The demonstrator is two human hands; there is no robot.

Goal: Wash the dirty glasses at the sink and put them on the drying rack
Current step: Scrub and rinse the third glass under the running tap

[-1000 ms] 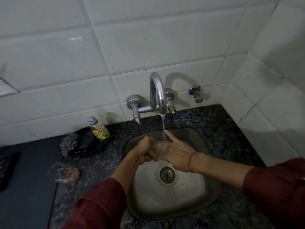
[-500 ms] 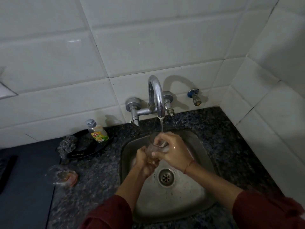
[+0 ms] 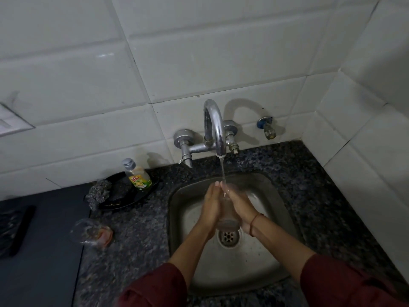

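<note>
Over the steel sink (image 3: 177, 209) I hold a clear glass (image 3: 228, 221) between both hands, its mouth tipped up under a thin stream from the faucet (image 3: 215, 129). My left hand (image 3: 209, 207) lies flat along the glass's left side with its fingers straight. On the right side, the fingers of my right hand (image 3: 241, 206) curl round it. Most of the glass is hidden by the hands; its base shows above the drain. A second clear glass (image 3: 90, 233), with orange residue inside, stands on the counter left of the sink.
A dish soap bottle (image 3: 138, 177) and a steel scrubber (image 3: 98, 192) rest on a black dish (image 3: 124, 200) behind the second glass. A dark flat object (image 3: 13, 231) lies at the far left. Tiled walls close in at the back and the right.
The glass has gone from lying sideways in my hands to standing lengthwise between them, mouth toward the stream. My left hand has flattened against it. The view has tilted down slightly.
</note>
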